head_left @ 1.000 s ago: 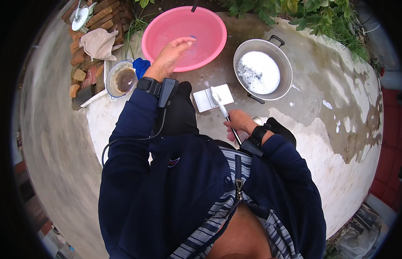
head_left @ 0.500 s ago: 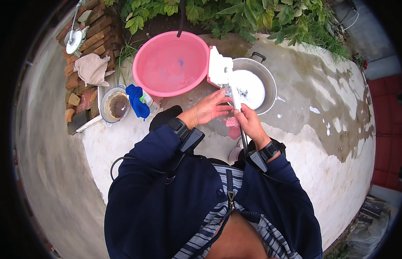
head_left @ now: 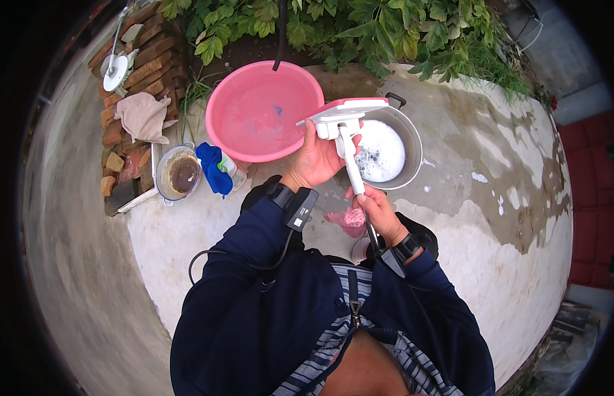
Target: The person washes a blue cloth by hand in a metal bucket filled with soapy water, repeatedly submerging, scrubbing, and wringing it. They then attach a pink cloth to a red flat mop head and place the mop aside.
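1. A white flat-headed tool (head_left: pixel 340 122) is held up off the ground between the two hands, in front of the body and just right of the pink basin (head_left: pixel 221 145). The tool's pink-edged head is tilted, and the near right part of the basin and part of the pot (head_left: pixel 418 155) are overlapped by it in this view.
2. The left hand (head_left: pixel 318 157) is closed around the tool where head and handle meet, with the thumb laid on the head and the fingers passed behind the neck.
3. The dark lower handle is gripped by the right hand (head_left: pixel 378 214), nearer the body.
4. What has just changed: the left hand, open beside the neck half a second ago, is now wrapped onto it, and the head has been swung over. The tool seems better steadied this way, being supported at both ends.
5. White suds (head_left: pixel 383 153) are contained in the pot, at the right. A pink mesh cloth (head_left: pixel 352 220) is seen below the handle.
6. At the left, a blue cloth (head_left: pixel 214 170) is placed beside a bowl (head_left: pixel 163 168) of brownish liquid.
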`<state>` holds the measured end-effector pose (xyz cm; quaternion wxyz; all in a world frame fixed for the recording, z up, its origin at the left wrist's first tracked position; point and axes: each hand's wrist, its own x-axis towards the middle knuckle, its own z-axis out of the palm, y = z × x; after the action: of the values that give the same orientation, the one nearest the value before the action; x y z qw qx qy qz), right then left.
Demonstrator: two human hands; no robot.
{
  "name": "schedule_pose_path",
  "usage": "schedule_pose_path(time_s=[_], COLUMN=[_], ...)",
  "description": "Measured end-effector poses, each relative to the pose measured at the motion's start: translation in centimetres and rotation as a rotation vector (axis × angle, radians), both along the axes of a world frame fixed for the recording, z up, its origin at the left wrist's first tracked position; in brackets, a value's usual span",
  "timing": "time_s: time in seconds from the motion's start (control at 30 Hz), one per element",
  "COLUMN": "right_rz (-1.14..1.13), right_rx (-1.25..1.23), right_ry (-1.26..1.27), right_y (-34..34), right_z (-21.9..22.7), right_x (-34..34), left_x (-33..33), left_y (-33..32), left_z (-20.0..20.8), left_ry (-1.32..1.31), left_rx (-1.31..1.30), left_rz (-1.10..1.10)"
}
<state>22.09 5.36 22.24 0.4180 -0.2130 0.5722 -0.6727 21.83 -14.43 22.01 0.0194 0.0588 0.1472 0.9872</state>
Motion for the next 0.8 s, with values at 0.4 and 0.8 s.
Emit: schedule_pose_path(time_s=[0.4, 0.8], right_rz=[-0.156, -0.162], right_rx=[0.206, 0.288], right_ry=[0.541, 0.588], right_y=[-1.1, 1.5], right_z=[1.3, 3.3], right_x=[1.0, 0.8], left_x=[0.1, -2.1], left_y=[0.2, 0.1], left_z=[2.4, 2.4], left_ry=[-0.064, -0.06], left_rx=[0.141, -0.036], left_rz=[-0.098, -0.135])
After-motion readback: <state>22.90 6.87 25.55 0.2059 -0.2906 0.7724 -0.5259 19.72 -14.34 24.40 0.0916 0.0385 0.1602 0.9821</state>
